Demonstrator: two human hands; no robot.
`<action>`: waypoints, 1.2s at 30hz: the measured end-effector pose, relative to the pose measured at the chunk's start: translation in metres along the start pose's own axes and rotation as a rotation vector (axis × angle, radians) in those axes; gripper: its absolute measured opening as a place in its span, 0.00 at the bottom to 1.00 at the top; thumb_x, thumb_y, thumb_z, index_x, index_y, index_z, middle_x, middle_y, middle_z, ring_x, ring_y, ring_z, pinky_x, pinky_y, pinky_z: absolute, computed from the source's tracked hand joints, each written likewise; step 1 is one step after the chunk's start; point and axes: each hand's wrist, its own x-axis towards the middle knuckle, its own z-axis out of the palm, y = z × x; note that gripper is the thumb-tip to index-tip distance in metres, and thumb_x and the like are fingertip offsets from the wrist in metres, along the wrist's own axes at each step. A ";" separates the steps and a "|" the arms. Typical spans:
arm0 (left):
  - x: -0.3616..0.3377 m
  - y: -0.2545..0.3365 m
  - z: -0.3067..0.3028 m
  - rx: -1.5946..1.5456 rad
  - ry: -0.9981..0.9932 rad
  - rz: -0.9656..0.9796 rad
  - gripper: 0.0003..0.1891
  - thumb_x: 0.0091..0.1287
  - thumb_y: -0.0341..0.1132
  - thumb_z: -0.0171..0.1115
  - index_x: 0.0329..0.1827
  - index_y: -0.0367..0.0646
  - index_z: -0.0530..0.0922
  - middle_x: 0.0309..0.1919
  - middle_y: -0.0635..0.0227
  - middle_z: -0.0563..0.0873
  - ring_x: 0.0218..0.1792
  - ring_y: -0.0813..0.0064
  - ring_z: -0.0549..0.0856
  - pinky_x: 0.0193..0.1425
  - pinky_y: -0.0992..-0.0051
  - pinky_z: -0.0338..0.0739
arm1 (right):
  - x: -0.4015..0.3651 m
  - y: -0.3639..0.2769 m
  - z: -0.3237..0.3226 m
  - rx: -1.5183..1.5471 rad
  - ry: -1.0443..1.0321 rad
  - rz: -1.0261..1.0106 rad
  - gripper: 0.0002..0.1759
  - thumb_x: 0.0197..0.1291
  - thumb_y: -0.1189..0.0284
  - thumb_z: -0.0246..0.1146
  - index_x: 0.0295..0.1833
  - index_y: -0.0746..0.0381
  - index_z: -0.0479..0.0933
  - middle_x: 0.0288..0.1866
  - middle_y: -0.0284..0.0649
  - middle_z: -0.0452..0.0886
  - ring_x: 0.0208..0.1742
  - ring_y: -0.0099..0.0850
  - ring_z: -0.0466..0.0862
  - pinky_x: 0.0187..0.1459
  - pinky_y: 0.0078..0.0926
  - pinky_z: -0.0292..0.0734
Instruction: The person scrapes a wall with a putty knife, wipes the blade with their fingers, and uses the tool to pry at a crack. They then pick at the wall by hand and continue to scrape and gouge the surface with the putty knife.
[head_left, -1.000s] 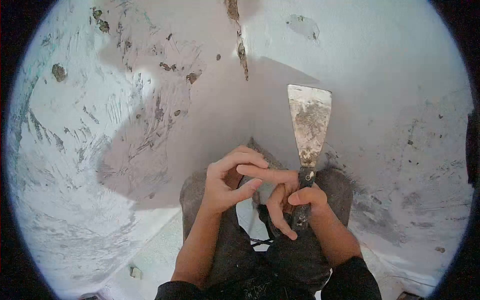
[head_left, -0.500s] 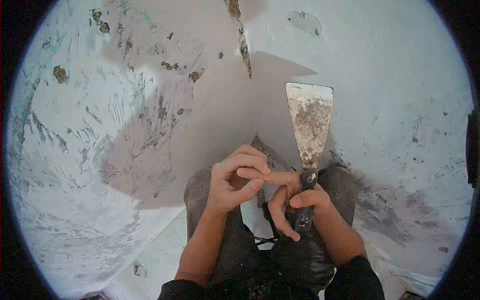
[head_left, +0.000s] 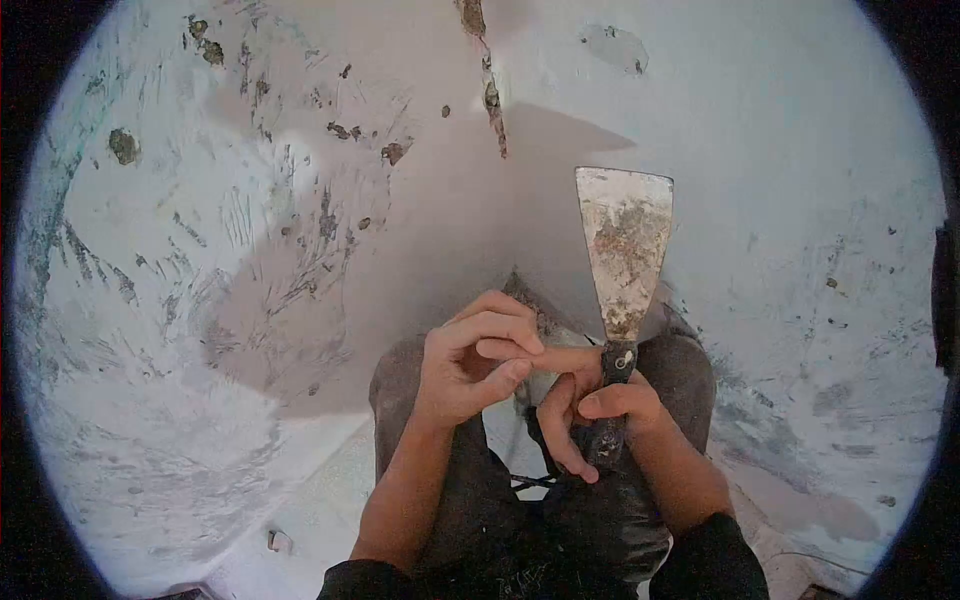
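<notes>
My right hand [head_left: 620, 410] holds a paint scraper [head_left: 627, 260] upright by its dark, worn handle. Its wide metal blade points up, smeared with dried plaster and brownish stains. The index finger of that hand stretches out to the left, while the thumb presses on the handle. Curled fingers and thumb of my left hand [head_left: 470, 362] close around the tip of this outstretched finger. Nothing else shows in the left hand. Both hands are above my knees.
A wall corner [head_left: 515, 230] faces me, its plaster chipped and scratched on the left side. A crack [head_left: 490, 90] runs down near the top. My bent knees [head_left: 680, 375] flank the hands. A small object [head_left: 275, 541] lies on the floor at lower left.
Both hands keep nearly the same pose. The scraper's blade has shifted very slightly to the right, and the view has moved a little.
</notes>
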 end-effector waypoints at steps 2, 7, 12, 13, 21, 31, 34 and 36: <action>0.001 0.001 0.001 -0.007 -0.003 0.001 0.10 0.58 0.27 0.69 0.42 0.35 0.83 0.44 0.60 0.80 0.44 0.72 0.79 0.48 0.73 0.74 | -0.001 0.000 0.001 0.020 0.018 0.016 0.34 0.69 0.64 0.51 0.78 0.55 0.52 0.24 0.55 0.77 0.16 0.36 0.78 0.16 0.27 0.74; 0.000 0.001 0.001 -0.022 0.007 -0.001 0.09 0.58 0.25 0.69 0.42 0.35 0.83 0.44 0.60 0.80 0.45 0.72 0.79 0.49 0.73 0.74 | 0.000 -0.002 0.004 0.031 0.040 0.031 0.34 0.69 0.64 0.52 0.78 0.56 0.52 0.24 0.55 0.77 0.16 0.36 0.78 0.16 0.27 0.74; 0.001 0.000 0.000 0.004 -0.009 0.016 0.09 0.58 0.25 0.68 0.42 0.35 0.83 0.45 0.60 0.80 0.45 0.73 0.79 0.49 0.73 0.73 | 0.001 -0.003 0.003 -0.008 0.033 0.025 0.37 0.68 0.64 0.52 0.77 0.65 0.49 0.24 0.55 0.77 0.16 0.37 0.78 0.17 0.29 0.76; 0.001 0.000 0.000 0.004 -0.010 0.018 0.09 0.58 0.25 0.68 0.42 0.35 0.83 0.45 0.60 0.80 0.45 0.73 0.79 0.49 0.73 0.73 | 0.002 -0.004 0.003 -0.010 0.032 0.024 0.37 0.68 0.64 0.52 0.77 0.65 0.49 0.24 0.55 0.77 0.16 0.37 0.78 0.17 0.29 0.76; -0.001 0.002 0.000 -0.028 -0.001 -0.035 0.10 0.58 0.28 0.70 0.41 0.36 0.83 0.44 0.61 0.80 0.44 0.73 0.79 0.49 0.73 0.74 | 0.001 -0.005 0.008 -0.007 0.082 0.024 0.38 0.69 0.63 0.52 0.77 0.70 0.48 0.23 0.54 0.77 0.16 0.35 0.78 0.16 0.28 0.76; 0.000 -0.002 0.001 -0.089 -0.040 -0.013 0.15 0.55 0.26 0.70 0.46 0.33 0.81 0.45 0.59 0.79 0.48 0.71 0.78 0.52 0.72 0.73 | 0.005 -0.011 0.013 0.085 0.094 0.075 0.44 0.61 0.67 0.53 0.75 0.79 0.42 0.23 0.56 0.78 0.15 0.38 0.79 0.17 0.29 0.76; 0.001 -0.001 0.001 -0.067 -0.037 -0.015 0.14 0.55 0.24 0.69 0.45 0.33 0.81 0.46 0.59 0.79 0.47 0.71 0.78 0.52 0.71 0.73 | 0.004 -0.011 0.013 0.061 0.124 0.095 0.43 0.61 0.67 0.53 0.75 0.79 0.44 0.23 0.57 0.78 0.14 0.38 0.78 0.17 0.29 0.76; 0.001 0.000 0.002 -0.061 -0.028 -0.011 0.13 0.55 0.24 0.68 0.44 0.34 0.81 0.45 0.60 0.79 0.47 0.71 0.79 0.52 0.72 0.73 | 0.004 -0.010 0.013 0.058 0.099 0.092 0.43 0.61 0.67 0.53 0.76 0.76 0.45 0.22 0.56 0.77 0.14 0.38 0.78 0.17 0.29 0.76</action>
